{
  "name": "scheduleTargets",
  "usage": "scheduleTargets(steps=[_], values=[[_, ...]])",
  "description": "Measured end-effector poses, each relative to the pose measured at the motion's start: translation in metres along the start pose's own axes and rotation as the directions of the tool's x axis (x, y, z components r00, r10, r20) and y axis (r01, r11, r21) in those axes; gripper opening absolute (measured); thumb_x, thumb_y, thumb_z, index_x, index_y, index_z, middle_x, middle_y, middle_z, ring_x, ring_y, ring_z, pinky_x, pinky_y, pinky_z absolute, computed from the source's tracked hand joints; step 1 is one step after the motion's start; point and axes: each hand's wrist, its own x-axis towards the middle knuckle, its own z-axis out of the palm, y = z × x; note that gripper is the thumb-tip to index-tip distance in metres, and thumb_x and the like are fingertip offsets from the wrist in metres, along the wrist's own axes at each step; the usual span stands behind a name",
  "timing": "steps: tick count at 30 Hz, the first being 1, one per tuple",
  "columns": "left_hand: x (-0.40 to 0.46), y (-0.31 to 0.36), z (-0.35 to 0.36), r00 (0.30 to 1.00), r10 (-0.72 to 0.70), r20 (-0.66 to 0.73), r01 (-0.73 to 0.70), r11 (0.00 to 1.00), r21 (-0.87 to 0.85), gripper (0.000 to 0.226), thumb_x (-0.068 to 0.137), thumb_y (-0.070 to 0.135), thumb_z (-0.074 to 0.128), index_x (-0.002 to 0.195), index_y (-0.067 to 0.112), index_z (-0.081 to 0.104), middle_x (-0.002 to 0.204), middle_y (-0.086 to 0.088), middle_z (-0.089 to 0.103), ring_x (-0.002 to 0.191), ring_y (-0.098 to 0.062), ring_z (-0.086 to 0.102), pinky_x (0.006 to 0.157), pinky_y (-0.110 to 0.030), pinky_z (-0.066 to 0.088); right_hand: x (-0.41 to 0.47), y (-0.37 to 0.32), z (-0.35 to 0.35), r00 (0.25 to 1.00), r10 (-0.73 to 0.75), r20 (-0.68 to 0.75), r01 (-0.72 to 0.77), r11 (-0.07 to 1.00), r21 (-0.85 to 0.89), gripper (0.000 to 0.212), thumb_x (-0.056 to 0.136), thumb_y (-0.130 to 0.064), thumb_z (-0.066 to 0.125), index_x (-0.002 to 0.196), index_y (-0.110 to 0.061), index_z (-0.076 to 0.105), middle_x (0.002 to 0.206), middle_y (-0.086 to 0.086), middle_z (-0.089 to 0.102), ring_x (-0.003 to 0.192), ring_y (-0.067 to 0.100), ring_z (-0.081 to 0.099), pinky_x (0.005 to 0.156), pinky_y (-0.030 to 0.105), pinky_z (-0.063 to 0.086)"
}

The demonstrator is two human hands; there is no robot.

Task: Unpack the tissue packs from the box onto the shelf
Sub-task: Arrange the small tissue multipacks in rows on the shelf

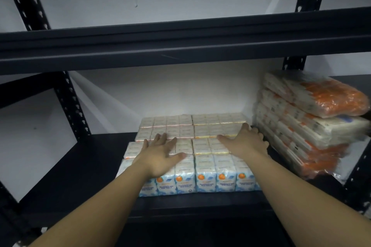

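Note:
Several white and blue tissue packs (204, 174) with orange dots stand in tight rows on the black shelf (84, 166), filling its middle. My left hand (160, 154) lies flat on top of the left front packs, fingers spread. My right hand (244, 140) rests palm down on the right side of the rows, fingertips reaching the back row (192, 124). Neither hand holds a pack. The box is out of view.
A leaning stack of larger orange and white tissue bundles (309, 122) fills the shelf's right end, close to my right hand. A black upper shelf beam (180, 46) crosses overhead. Perforated black uprights (70, 102) stand at the left and right. A white wall lies behind.

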Motion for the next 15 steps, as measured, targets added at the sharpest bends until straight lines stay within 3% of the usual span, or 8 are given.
scheduleTargets(steps=[15], values=[[0.0024, -0.0013, 0.0012, 1.0, 0.017, -0.003, -0.017, 1.0, -0.002, 0.092, 0.087, 0.09, 0.016, 0.164, 0.041, 0.008, 0.173, -0.003, -0.003, 0.159, -0.023, -0.008, 0.127, -0.055, -0.008, -0.0043, 0.0043, -0.0017, 0.998, -0.067, -0.012, 0.067, 0.997, 0.036, 0.105, 0.075, -0.09, 0.051, 0.156, -0.026, 0.032, 0.156, 0.005, 0.042, 0.141, 0.033, 0.038, 0.109, 0.054, 0.033]])
